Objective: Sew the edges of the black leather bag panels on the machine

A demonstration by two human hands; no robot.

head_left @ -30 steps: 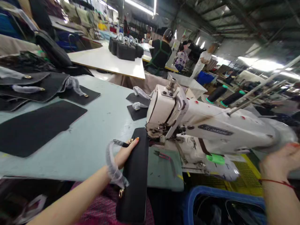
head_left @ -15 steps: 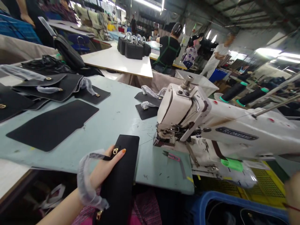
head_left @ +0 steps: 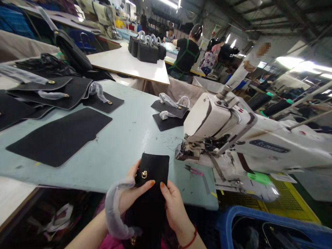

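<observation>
Cannot see the fingers of the left hand [head_left: 129, 197] and right hand [head_left: 174, 207] tucked behind the flat black leather piece [head_left: 153, 207], nor its lower end, lost in shadow and past the bottom edge. Cannot make out the small metal parts [head_left: 212, 142] under the front of the white sewing machine [head_left: 269, 126], nor follow its body past the right edge, nor read the smeared lettering on its dark nameplate [head_left: 269, 146]. Can trace the leftmost black leather panel [head_left: 15, 109] only to the left edge, the blue plastic tub [head_left: 225, 228] only to the bottom and right edges.
</observation>
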